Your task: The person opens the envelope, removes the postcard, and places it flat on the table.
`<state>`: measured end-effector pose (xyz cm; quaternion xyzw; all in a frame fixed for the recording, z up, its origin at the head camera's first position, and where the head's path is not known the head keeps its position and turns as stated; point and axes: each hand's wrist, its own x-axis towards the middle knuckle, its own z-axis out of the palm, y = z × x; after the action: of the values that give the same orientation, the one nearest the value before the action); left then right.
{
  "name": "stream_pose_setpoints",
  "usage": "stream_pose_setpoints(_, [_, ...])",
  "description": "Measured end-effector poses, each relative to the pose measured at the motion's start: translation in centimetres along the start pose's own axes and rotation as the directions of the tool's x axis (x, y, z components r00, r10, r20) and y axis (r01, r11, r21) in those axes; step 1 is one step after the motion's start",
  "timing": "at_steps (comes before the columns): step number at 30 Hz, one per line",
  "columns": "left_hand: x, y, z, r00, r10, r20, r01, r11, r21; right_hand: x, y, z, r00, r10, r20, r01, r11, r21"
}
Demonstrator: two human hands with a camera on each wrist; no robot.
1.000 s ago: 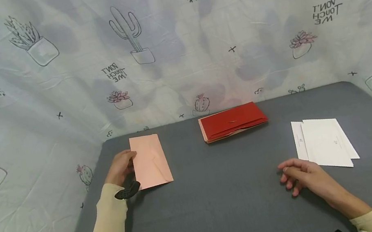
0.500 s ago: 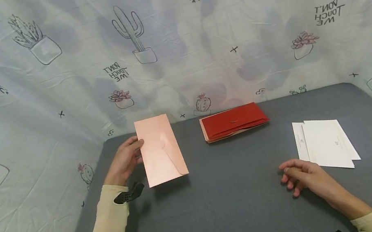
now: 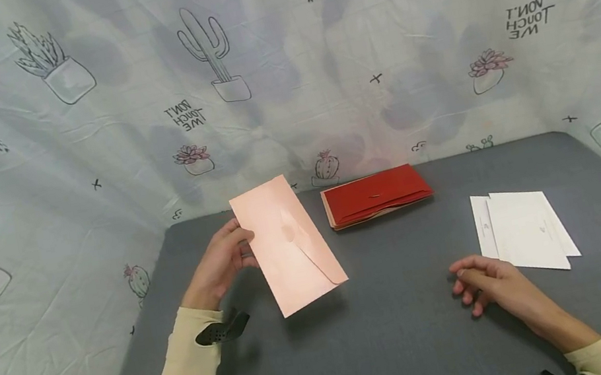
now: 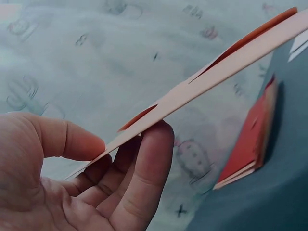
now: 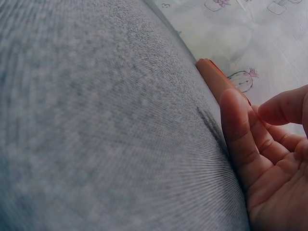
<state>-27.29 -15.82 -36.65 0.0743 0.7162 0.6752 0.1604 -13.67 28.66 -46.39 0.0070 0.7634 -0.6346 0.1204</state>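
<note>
My left hand (image 3: pixel 224 261) pinches a pale pink envelope (image 3: pixel 292 249) by its left edge, thumb on the flap side and fingers behind. It is raised off the table, tilted, with a shadow below it. Seen edge-on in the left wrist view, the envelope (image 4: pixel 168 101) has its flap standing slightly away along part of the edge. My right hand (image 3: pixel 494 291) rests on the table at the right with fingers loosely curled and nothing in them. Several white cards (image 3: pixel 528 231) lie overlapped just beyond that hand.
A stack of envelopes (image 3: pixel 377 195), red on top and pink beneath, lies at the back middle of the grey table (image 3: pixel 412 342). A pale curtain (image 3: pixel 280 70) printed with cacti hangs around the table's back and sides.
My left hand has lifted the pink envelope off the table at the left and carried it rightward and nearer, turning it at a slant. The right hand has stayed still.
</note>
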Motion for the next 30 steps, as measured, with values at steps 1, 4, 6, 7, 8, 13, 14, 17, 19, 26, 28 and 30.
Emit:
stream_pose_setpoints(1, [-0.1,-0.1,0.4,1.0,0.0,0.013,0.0,1.0,0.001,0.0,0.0,0.0,1.0,-0.006,0.002,0.006,1.0,0.0])
stream_pose_setpoints(4, [-0.4,-0.5,1.4,0.999,-0.016,0.041,0.015,1.0,0.004,0.0,0.0,0.0,1.0,-0.012,0.005,0.012,1.0,-0.002])
stream_pose_setpoints(6, [-0.5,-0.9,2.0,0.998,-0.023,0.06,0.022,1.0,0.014,0.0,0.0,0.0,1.0,-0.006,0.001,0.006,1.0,0.004])
stream_pose_setpoints(7, [-0.5,-1.1,2.3,0.997,-0.027,0.072,0.025,1.0,0.016,0.0,0.0,0.1,1.0,-0.001,-0.004,0.001,1.0,0.006])
stream_pose_setpoints(8, [-0.5,-1.3,2.5,0.996,-0.031,0.084,0.03,0.999,0.019,0.0,0.0,0.1,1.0,-0.005,-0.003,0.005,1.0,0.002])
stream_pose_setpoints(13, [-0.6,-2.6,3.6,0.988,-0.063,0.14,0.062,0.998,0.012,-0.1,-0.1,0.2,1.0,0.009,-0.014,-0.009,1.0,-0.013])
stream_pose_setpoints(14, [-0.7,-2.8,3.9,0.986,-0.069,0.152,0.068,0.998,0.008,-0.2,-0.1,0.2,1.0,0.01,-0.016,-0.01,1.0,-0.018])
stream_pose_setpoints(17, [-0.8,-3.3,4.7,0.979,-0.088,0.186,0.089,0.996,0.003,-0.2,-0.2,0.2,0.999,0.02,-0.026,-0.02,1.0,-0.02])
stream_pose_setpoints(19, [-0.9,-3.5,5.2,0.972,-0.099,0.213,0.101,0.995,0.0,-0.2,-0.2,0.2,1.0,0.02,-0.025,-0.02,1.0,-0.02])
stream_pose_setpoints(26, [-1.2,-4.3,7.3,0.947,-0.135,0.293,0.134,0.991,0.021,-0.2,-0.3,0.3,0.999,0.027,-0.022,-0.027,0.999,-0.017])
stream_pose_setpoints(28, [-1.2,-4.6,7.9,0.939,-0.142,0.312,0.143,0.99,0.02,-0.2,-0.3,0.3,0.999,0.03,-0.026,-0.031,0.999,-0.017])
stream_pose_setpoints(30, [-1.3,-4.8,8.3,0.932,-0.148,0.33,0.152,0.988,0.015,-0.2,-0.3,0.3,0.999,0.03,-0.024,-0.031,0.999,-0.021])
